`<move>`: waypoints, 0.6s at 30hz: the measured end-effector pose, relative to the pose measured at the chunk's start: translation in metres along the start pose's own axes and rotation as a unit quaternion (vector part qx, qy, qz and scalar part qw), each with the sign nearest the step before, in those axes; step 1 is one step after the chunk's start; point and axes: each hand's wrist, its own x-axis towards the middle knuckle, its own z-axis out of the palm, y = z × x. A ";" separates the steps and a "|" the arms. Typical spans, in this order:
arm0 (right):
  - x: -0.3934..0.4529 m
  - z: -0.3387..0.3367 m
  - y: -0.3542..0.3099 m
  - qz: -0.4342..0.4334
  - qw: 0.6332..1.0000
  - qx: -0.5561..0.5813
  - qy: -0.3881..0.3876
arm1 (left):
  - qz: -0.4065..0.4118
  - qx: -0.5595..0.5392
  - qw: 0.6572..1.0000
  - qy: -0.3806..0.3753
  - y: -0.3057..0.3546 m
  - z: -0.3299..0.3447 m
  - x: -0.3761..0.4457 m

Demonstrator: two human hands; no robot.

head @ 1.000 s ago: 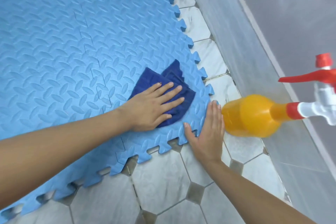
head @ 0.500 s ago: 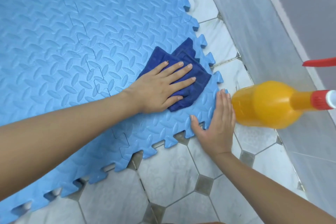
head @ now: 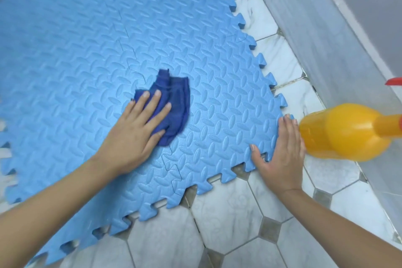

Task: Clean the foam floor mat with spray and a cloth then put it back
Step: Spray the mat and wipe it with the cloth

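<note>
A blue foam floor mat (head: 91,54) of interlocked tiles fills the upper left and centre of the frame, lying on a pale tiled floor (head: 228,209). At lower right, just off the mat's corner, an orange spray bottle (head: 345,132) lies tipped on its side against the wall's base. The left hand (head: 132,135) presses a bunched dark-blue cloth (head: 174,104) flat-fingered onto the mat at centre frame, while the right hand (head: 282,150) lies spread and released over the toothed corner, pinning it. Risks appear plain: hard wiping could pull the puzzle seams apart or slide the mat on smooth tile if the right hand lifts, and the toppled bottle, touching or nearly touching that hand, may roll or leak if nudged.
</note>
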 end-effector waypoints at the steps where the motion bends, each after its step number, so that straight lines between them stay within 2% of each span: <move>1: 0.000 0.000 0.000 0.001 1.000 -0.001 -0.001 | 0.025 0.000 1.000 -0.017 0.009 0.003 -0.026; 4: -0.001 -0.002 -0.003 0.000 1.000 -0.002 -0.004 | 0.026 0.014 0.999 -0.035 0.013 0.008 -0.077; 9: 0.024 -0.005 -0.047 0.019 1.000 -0.020 -0.009 | -0.143 0.038 0.989 0.004 -0.040 -0.012 -0.061; 11: 0.042 -0.004 -0.081 -0.032 0.998 -0.028 -0.038 | -0.219 0.010 0.975 0.045 -0.062 -0.028 -0.043; 13: 0.059 0.001 -0.115 -0.100 0.991 -0.027 -0.084 | -0.252 -0.003 0.965 0.074 -0.080 -0.041 -0.022; 18: 0.113 0.023 -0.170 -0.225 0.966 -0.063 -0.114 | -0.245 -0.012 0.968 0.051 -0.102 -0.036 0.013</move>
